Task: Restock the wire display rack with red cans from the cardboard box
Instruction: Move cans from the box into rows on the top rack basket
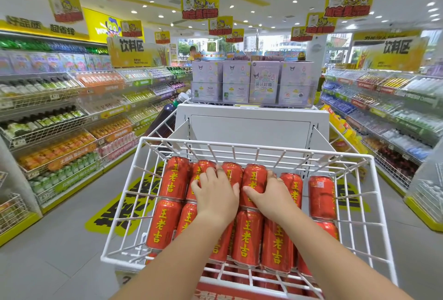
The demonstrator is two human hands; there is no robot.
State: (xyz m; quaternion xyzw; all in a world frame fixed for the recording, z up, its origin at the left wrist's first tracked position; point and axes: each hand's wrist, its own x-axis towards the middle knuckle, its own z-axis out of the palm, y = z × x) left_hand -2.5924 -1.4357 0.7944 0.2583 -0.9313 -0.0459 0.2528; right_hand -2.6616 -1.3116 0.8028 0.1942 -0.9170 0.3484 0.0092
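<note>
Shop aisle, grey tiled floor (60, 263). Stocked drink shelves on the left (60, 132) and right (383, 112) of the frame, yellow hanging signs (199, 3) along the top. Lilac cartons (263, 81) sit at centre, above a white panel (251, 127).

White wire display rack (251, 146) fills lower centre. Red cans (249, 235) lie on their sides in it, in rows.

Left hand (215, 196) and right hand (273, 196) are side by side, slightly apart, palms down. Their fingers are spread flat on the far row of cans, gripping nothing.
</note>
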